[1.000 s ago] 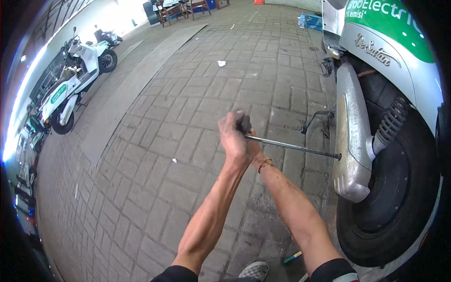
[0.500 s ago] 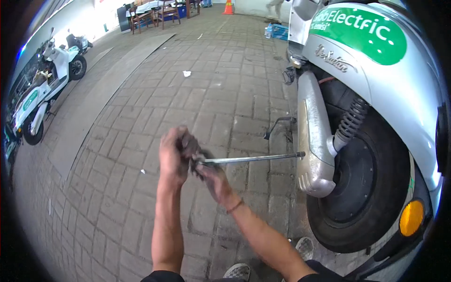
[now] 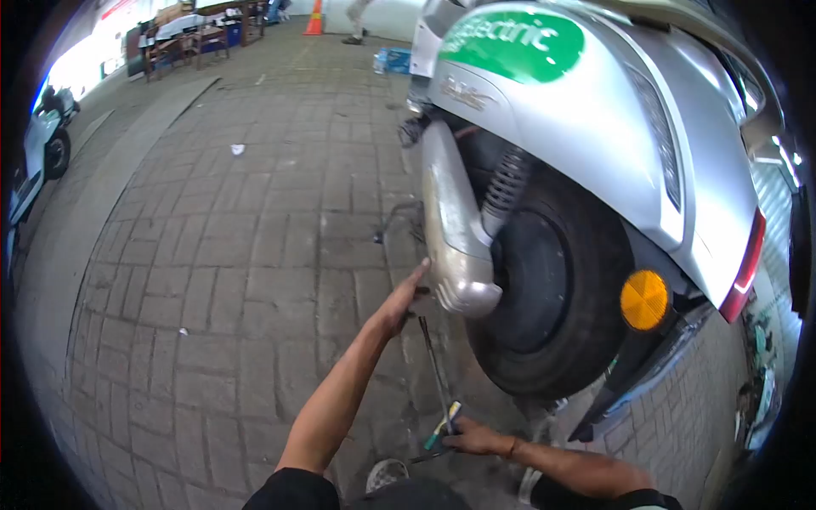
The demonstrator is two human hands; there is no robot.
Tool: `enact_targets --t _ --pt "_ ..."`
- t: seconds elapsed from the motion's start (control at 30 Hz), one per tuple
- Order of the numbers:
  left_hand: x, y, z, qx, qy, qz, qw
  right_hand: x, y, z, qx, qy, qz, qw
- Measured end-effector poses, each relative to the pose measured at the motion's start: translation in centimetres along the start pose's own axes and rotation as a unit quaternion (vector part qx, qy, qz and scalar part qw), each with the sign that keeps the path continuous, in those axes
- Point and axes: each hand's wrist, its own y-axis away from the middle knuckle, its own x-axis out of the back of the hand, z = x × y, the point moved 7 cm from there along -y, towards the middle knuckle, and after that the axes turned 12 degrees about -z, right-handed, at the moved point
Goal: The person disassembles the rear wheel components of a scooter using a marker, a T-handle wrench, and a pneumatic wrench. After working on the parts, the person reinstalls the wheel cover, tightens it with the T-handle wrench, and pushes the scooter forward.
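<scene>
Your left hand: this hand [image 3: 398, 308] is wide, fingers spread toward the scooter; it appears to hold nothing.
Metal cover: the pale casing [image 3: 453, 225] stands just beyond your left fingertips, alongside the rear wheel [image 3: 537, 289]; whether skin meets metal cannot be told.
Your right hand: this hand [image 3: 478, 438] is low, near your body, with its fingers at the lower end of the wrench; whether they close around it cannot be told.
Long wrench: the thin rod [image 3: 435, 371] runs from your right fingers up to a tip just below your left hand.
Green-and-yellow handle: this piece [image 3: 433, 439] crosses the rod's lower part, just beside your right fingers.
Scooter: the silver body [image 3: 586, 140] rises above the wheel; a spring [image 3: 507, 183] slants beside the cover, and an orange reflector [image 3: 645, 299] sits behind the tyre.
Ground: brick paving [image 3: 229, 263] extends to your left, your shoe [image 3: 387, 476] at its near edge.
</scene>
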Motion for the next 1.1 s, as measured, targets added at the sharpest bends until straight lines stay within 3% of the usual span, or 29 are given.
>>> enact_targets --t 0.03,0.1,0.13,0.17,0.2,0.23,0.3,0.37,0.4,0.47,0.5,0.6,0.67,0.73,0.83,0.87,1.03,1.1 --pt "-0.9 -1.3 1.0 -0.031 -0.030 0.008 0.999 0.7 2.1 2.2 -0.060 0.005 -0.017 0.998" --pt "-2.3 -4.1 0.8 -0.031 0.146 -0.049 0.988 0.9 6.2 6.5 -0.081 -0.036 -0.025 0.996" --pt "-3.8 -4.7 2.3 -0.070 0.206 -0.073 0.973 -0.7 6.9 14.1 -0.196 0.009 -0.059 0.979" --pt "-3.9 -5.5 2.5 -0.114 0.227 -0.073 0.964 -1.3 8.1 17.1 -0.223 0.043 -0.102 0.969" --pt "-4.2 -5.4 3.0 -0.132 0.227 -0.047 0.964 -1.9 9.4 20.1 -0.246 0.078 -0.147 0.955" --pt "-4.5 -5.1 3.4 -0.150 0.225 -0.024 0.962 -1.7 12.7 17.9 -0.184 0.101 -0.202 0.957" --pt "-3.1 -6.1 2.3 -0.166 0.166 0.001 0.972 -0.3 18.4 15.8 -0.126 0.188 -0.198 0.954" --pt "-4.8 -4.1 3.5 -0.186 0.136 0.015 0.973 0.5 23.1 18.3 -0.118 0.219 -0.178 0.952" --pt "-5.7 -2.8 4.7 -0.196 0.116 0.025 0.973 1.7 25.4 17.2 -0.190 0.244 -0.234 0.922" --pt "-8.0 -0.7 5.8 -0.211 0.057 0.042 0.975 2.6 27.5 22.3 -0.153 0.290 -0.191 0.925" --pt "-9.0 0.8 6.6 -0.224 0.017 0.061 0.972 5.6 30.5 19.2 -0.207 0.253 -0.183 0.927" --pt "-12.2 4.6 6.1 -0.236 -0.147 0.125 0.953 10.5 34.0 23.6 -0.221 0.210 -0.041 0.951" --pt "-14.3 6.6 3.3 -0.193 -0.286 0.153 0.926 13.7 35.1 27.7 -0.151 0.200 0.134 0.959" --pt "-16.1 7.6 -1.6 -0.096 -0.430 0.126 0.889 16.1 35.5 30.4 -0.077 0.146 0.197 0.966" --pt "-17.2 8.8 -11.2 0.054 -0.588 0.015 0.807 18.6 35.6 33.8 -0.038 0.022 0.161 0.986" --pt "-17.0 9.2 -14.7 0.090 -0.626 -0.019 0.774 19.7 35.6 34.7 -0.002 0.054 0.145 0.988" --pt "-15.9 11.1 -25.3 0.152 -0.766 -0.068 0.621 26.0 35.5 41.1 0.005 0.005 0.066 0.998" --pt "-15.0 11.9 -26.6 0.223 -0.746 -0.039 0.627 28.7 35.0 45.0 -0.133 0.084 0.032 0.987"
